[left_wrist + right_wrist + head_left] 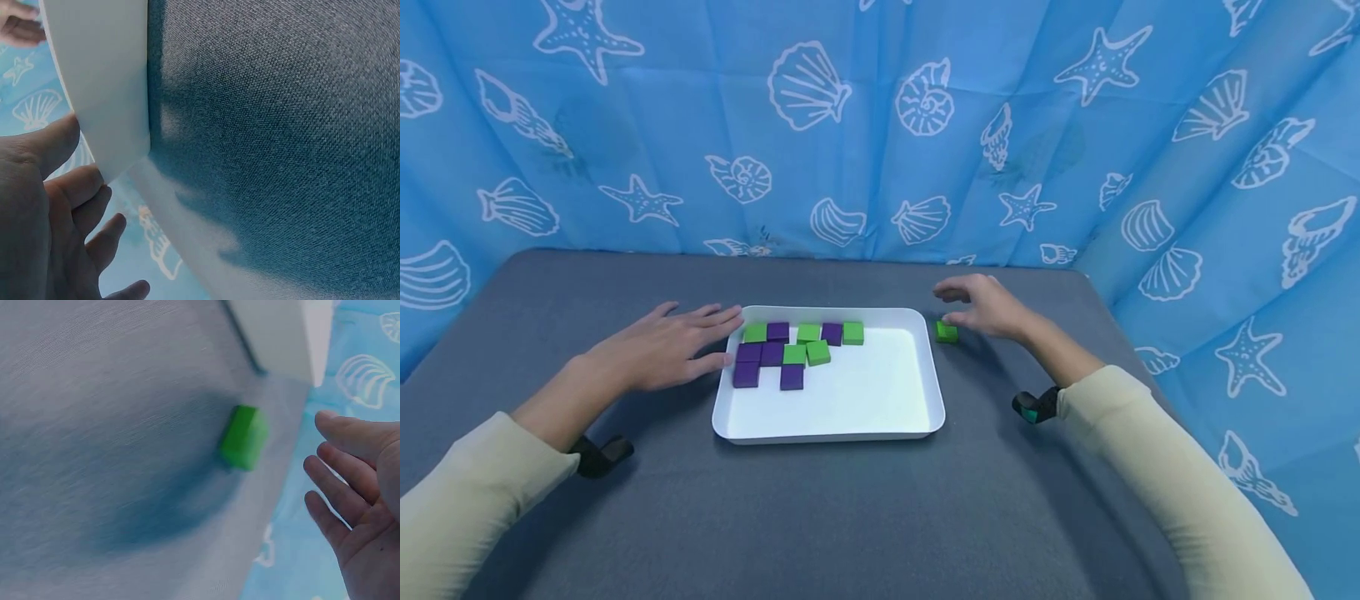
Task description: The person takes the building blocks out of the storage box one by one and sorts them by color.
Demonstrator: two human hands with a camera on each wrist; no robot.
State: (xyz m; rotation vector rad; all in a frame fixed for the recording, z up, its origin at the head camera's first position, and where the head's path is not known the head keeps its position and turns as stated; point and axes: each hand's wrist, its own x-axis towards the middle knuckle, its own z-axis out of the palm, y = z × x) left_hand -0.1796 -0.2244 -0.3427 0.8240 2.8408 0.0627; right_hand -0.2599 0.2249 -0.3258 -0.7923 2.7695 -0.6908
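A white tray (857, 400) lies on the table, with several green blocks (818, 353) and purple blocks (792, 377) grouped in its left and upper part. At the tray's left rim is my left hand (673, 346), fingers extended; in the left wrist view its thumb and index finger touch or nearly touch the rim. One green block (242, 439) sits on the table just off the tray's right side. Over that block hovers my right hand (988, 307), fingers loosely bent and apart. In the right wrist view a gap shows between the right hand (362, 478) and the block.
Dark grey fabric covers the table (850, 517). A blue curtain (865, 150) with white shells and starfish hangs behind it and along the right side. A black strap (1036, 406) shows below the right wrist, another strap (602, 457) below the left.
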